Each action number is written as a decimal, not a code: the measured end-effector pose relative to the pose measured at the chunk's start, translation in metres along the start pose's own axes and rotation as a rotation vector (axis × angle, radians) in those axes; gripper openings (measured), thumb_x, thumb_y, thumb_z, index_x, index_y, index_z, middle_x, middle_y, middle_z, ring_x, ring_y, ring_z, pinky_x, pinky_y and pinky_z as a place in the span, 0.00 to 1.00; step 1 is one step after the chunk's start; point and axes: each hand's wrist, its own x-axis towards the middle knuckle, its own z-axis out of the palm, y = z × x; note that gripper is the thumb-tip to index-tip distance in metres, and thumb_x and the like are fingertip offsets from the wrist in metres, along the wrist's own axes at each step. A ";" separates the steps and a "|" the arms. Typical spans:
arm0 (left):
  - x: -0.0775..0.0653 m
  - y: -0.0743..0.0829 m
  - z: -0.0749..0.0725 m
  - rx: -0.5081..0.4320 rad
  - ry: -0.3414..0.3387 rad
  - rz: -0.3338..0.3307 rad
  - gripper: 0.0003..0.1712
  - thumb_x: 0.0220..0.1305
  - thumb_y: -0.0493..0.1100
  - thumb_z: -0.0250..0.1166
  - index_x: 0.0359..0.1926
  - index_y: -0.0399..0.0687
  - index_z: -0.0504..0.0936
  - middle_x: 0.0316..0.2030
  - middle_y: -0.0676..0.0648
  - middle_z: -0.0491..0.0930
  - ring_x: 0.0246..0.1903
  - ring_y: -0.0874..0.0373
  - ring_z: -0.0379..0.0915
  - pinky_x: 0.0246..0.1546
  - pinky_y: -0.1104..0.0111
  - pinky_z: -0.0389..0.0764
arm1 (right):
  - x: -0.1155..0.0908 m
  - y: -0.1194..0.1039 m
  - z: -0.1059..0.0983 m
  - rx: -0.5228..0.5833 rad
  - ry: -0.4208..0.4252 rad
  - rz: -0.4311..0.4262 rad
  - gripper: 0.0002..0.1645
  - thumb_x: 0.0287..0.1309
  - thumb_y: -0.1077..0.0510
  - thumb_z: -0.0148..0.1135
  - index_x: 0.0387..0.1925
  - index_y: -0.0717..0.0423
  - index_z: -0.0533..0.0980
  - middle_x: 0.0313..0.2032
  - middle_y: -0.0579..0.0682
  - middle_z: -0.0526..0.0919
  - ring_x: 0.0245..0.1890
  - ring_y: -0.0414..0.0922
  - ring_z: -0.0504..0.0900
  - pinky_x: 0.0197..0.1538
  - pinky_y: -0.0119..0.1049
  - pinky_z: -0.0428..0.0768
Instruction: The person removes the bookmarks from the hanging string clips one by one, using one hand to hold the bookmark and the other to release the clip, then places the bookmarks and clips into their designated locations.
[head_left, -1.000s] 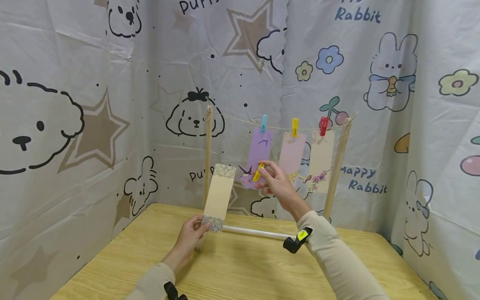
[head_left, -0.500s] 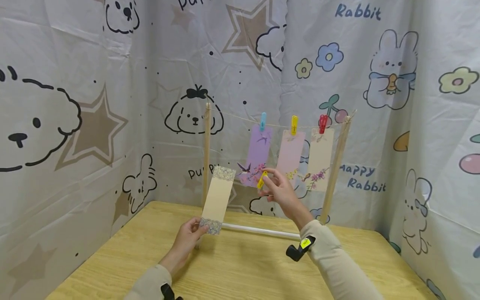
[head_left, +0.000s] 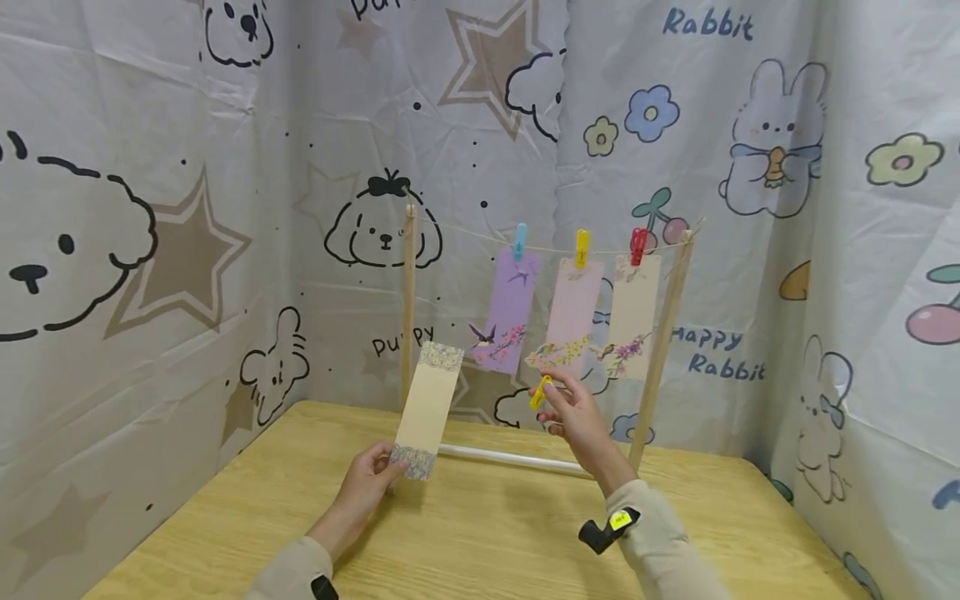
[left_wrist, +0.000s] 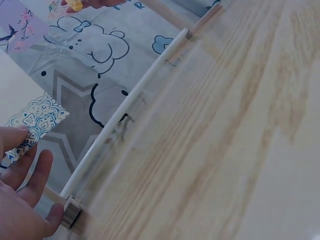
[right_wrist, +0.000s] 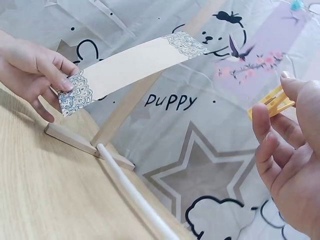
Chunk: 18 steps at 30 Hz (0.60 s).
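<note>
My left hand (head_left: 363, 483) pinches the lower end of a cream bookmark (head_left: 429, 400) with blue lace-like patterns at both ends. The bookmark stands tilted in front of the left post. In the right wrist view the thumb lies on top of the patterned end. My right hand (head_left: 588, 425) holds a yellow clothespin (right_wrist: 274, 101) between thumb and fingers, just below the hanging cards. A purple card (head_left: 513, 308), a pink card (head_left: 574, 312) and a cream flowered card (head_left: 636, 317) hang from the string, held by a blue clothespin (head_left: 521, 242), a yellow one and a red clothespin (head_left: 638, 247).
Two wooden posts (head_left: 408, 300) carry the thin string (head_left: 457, 229), joined low down by a white rod (head_left: 510, 458). The frame stands on a wood-grain table (head_left: 480, 533). Printed cloth (head_left: 300, 125) closes off the back and sides.
My right hand, with the yellow clothespin, has moved down and slightly right, away from the purple card. My left hand and the bookmark have sunk slightly lower.
</note>
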 end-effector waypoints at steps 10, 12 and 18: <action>-0.007 -0.003 -0.002 0.032 -0.013 -0.032 0.07 0.70 0.32 0.66 0.47 0.34 0.80 0.35 0.44 0.83 0.36 0.50 0.74 0.37 0.65 0.74 | -0.029 0.027 -0.018 0.062 0.009 0.061 0.27 0.79 0.48 0.54 0.72 0.48 0.65 0.55 0.56 0.82 0.28 0.39 0.78 0.26 0.29 0.70; -0.008 -0.002 -0.003 0.027 -0.021 -0.024 0.08 0.70 0.32 0.66 0.48 0.33 0.79 0.36 0.42 0.84 0.36 0.50 0.76 0.37 0.65 0.75 | -0.034 0.032 -0.022 0.073 0.018 0.067 0.27 0.79 0.48 0.54 0.72 0.49 0.65 0.54 0.54 0.83 0.28 0.39 0.77 0.26 0.28 0.70; -0.013 0.001 -0.010 0.026 -0.072 -0.014 0.16 0.71 0.32 0.66 0.56 0.34 0.76 0.40 0.39 0.86 0.39 0.49 0.80 0.41 0.62 0.77 | -0.043 0.044 -0.033 0.089 0.061 0.089 0.26 0.79 0.50 0.54 0.72 0.51 0.66 0.51 0.52 0.84 0.26 0.38 0.78 0.25 0.28 0.70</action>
